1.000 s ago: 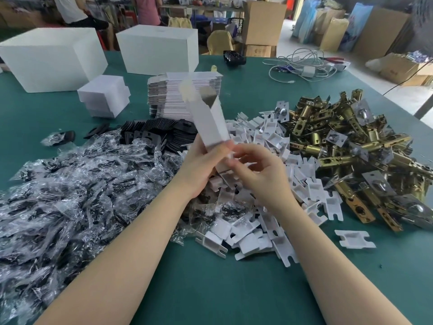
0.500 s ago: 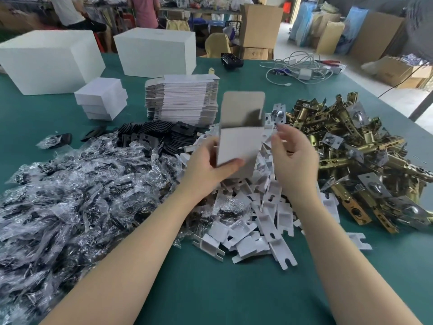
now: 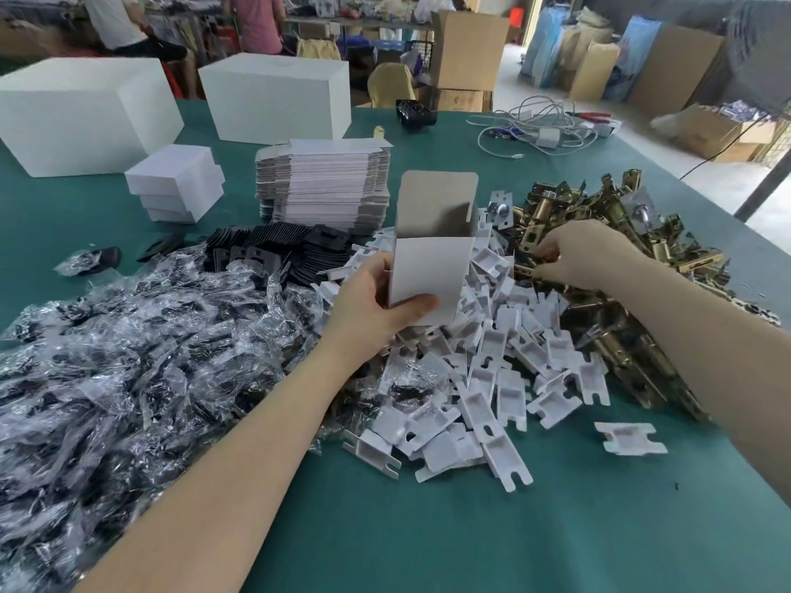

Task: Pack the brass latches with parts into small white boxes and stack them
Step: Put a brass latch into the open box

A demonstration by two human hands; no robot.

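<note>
Two hands, two jobs now. Our left hand [image 3: 376, 308] holds the small white box [image 3: 430, 267] upright, thumb across its front face and fingers wrapped behind, top flap standing open. Half a second ago our right hand [image 3: 586, 254] hovered open beside that box; it has since swung out toward two o'clock and landed on the pile of brass latches [image 3: 608, 233], fingers curled down among them. Whether it has actually closed on one latch we cannot tell — the fingertips are buried in the metal. A second ago both hands were working the carton into shape, so the change tells us the box is formed and filling begins with a latch.

Below the box, at roughly six o'clock from it, spreads the heap of white plastic inserts [image 3: 492, 378], with one stray insert [image 3: 631, 438] lying apart at four o'clock. Toward nine o'clock lies the mass of clear bagged parts [image 3: 128, 357], and at eleven o'clock the black plates [image 3: 274, 250]. Behind those, at twelve o'clock, stands the stack of flat unfolded cartons [image 3: 323, 181]; at ten o'clock sit the finished small boxes [image 3: 175, 181], already stacked — the destination, we judge, for this one once filled and closed. Everything rests on the green table [image 3: 471, 541].
</note>
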